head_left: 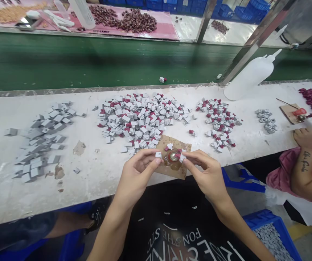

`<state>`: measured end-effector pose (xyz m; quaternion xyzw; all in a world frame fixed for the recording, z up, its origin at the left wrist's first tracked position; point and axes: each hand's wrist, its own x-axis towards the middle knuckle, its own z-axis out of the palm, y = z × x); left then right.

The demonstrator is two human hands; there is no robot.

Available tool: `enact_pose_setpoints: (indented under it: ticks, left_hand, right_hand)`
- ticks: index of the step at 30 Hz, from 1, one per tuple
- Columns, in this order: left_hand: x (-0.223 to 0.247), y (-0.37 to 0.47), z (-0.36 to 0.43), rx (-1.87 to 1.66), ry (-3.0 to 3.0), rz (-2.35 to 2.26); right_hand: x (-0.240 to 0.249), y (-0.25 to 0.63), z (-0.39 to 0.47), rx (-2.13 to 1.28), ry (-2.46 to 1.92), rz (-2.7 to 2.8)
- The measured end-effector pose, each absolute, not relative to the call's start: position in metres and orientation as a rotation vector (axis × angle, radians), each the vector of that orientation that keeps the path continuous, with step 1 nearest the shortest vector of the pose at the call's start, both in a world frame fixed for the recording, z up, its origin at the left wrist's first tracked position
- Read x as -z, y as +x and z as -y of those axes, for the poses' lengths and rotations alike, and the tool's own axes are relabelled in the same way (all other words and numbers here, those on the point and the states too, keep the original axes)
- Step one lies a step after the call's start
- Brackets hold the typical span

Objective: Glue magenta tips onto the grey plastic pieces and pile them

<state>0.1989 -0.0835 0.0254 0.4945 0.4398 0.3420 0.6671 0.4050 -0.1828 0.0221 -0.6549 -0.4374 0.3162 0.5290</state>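
Observation:
Between thumb and fingertips, my left hand point(142, 165) pinches a small light-grey plastic block point(158, 154). My right hand point(203, 168) grips a white plastic piece with a maroon end point(183, 156). That maroon end is at a small round metal-centred dish with a reddish rim point(173, 156); whether it touches is unclear. The dish sits on a brown cardboard piece point(180, 174) wet with clear liquid. Another white-and-maroon piece point(169, 146) lies on the cardboard, just behind the dish. A large pile of grey-and-maroon pieces point(142, 119) spreads directly beyond my hands.
Plain grey blocks point(43, 137) are heaped at left. A second grey-and-maroon pile point(218, 121) lies right, before a white squeeze bottle point(251, 76) and metal post point(243, 54). Behind runs a green conveyor belt point(90, 61). A co-worker's tattooed arm point(305, 163) rests at right.

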Motion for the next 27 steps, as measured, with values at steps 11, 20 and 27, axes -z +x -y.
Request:
enact_pose_setpoints:
  ticks: [11, 20, 27]
  left_hand:
    - [-0.037, 0.219, 0.084, -0.735, 1.054, -0.866]
    - [-0.033, 0.218, 0.085, -0.726, 1.064, -0.839]
    - [-0.039, 0.216, 0.088, -0.756, 1.172, -0.831]
  right_hand:
    - [-0.043, 0.396, 0.166, -0.985, -1.301, 0.825]
    - [-0.044, 0.396, 0.167, -0.938, -1.338, 0.923]
    - [-0.043, 0.401, 0.170, -0.980, -1.370, 1.041]
